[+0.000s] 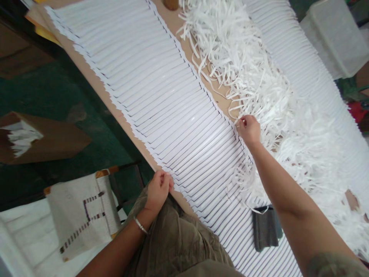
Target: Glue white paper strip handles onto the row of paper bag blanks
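Note:
Many long white plastic strips (161,100) lie side by side in a dense overlapping row across a tan board (173,24). My left hand (159,189) is curled on the near end of one white strip (201,149), and my right hand (249,130) pinches its far end between thumb and fingers. Just beyond my right hand lies a heap of tangled, shredded white strips (233,57). A silver bangle (140,225) circles my left wrist. My lap, in olive trousers (173,238), sits below the near edge.
A folded grey cloth (266,229) lies on the strips near my right forearm. A translucent plastic bin (331,38) stands at the upper right. On the green floor (43,92) at left is a cardboard box (43,138) holding white scraps, with a cloth-covered chair (80,215) nearby.

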`<state>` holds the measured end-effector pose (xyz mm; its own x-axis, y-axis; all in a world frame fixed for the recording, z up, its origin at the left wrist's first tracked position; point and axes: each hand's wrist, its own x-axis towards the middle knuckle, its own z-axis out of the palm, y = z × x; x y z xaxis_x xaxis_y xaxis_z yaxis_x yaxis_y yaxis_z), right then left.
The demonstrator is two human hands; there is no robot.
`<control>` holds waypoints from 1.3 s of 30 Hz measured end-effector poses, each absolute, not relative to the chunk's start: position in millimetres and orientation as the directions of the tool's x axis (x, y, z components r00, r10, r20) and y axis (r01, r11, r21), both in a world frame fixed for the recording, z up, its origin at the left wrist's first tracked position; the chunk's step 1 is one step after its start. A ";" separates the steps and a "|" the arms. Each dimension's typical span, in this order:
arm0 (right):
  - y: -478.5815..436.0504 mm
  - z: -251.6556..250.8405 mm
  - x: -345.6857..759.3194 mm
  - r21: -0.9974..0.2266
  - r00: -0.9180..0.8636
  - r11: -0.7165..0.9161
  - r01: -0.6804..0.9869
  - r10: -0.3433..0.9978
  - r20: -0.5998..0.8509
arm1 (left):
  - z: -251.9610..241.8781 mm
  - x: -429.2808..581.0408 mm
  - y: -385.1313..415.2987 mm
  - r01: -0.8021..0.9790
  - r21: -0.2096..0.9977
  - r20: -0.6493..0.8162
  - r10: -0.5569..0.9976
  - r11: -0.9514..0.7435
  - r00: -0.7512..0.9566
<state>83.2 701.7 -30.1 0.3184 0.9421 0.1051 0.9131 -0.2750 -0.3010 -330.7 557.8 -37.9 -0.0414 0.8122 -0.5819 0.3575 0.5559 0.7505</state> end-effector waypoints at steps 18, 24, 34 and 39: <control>600.9 86.6 17.8 -0.260 -0.204 0.123 0.958 0.927 -0.316 | 41.2 -268.5 575.3 0.258 0.966 -0.142 0.853 0.009 0.502; 567.2 127.8 -16.7 -0.654 -0.367 -0.087 0.751 0.769 -0.524 | 53.3 -242.2 577.2 0.208 0.965 -0.260 0.696 0.161 0.670; 604.4 66.4 23.6 -0.614 -0.290 -0.218 0.758 0.732 -0.617 | 14.6 -338.4 546.4 0.305 0.753 -0.655 0.703 0.582 0.275; 625.6 46.9 29.9 -0.571 -0.245 -0.176 0.802 0.775 -0.583 | 3.4 -343.5 547.4 0.281 0.739 -0.667 0.725 0.613 0.170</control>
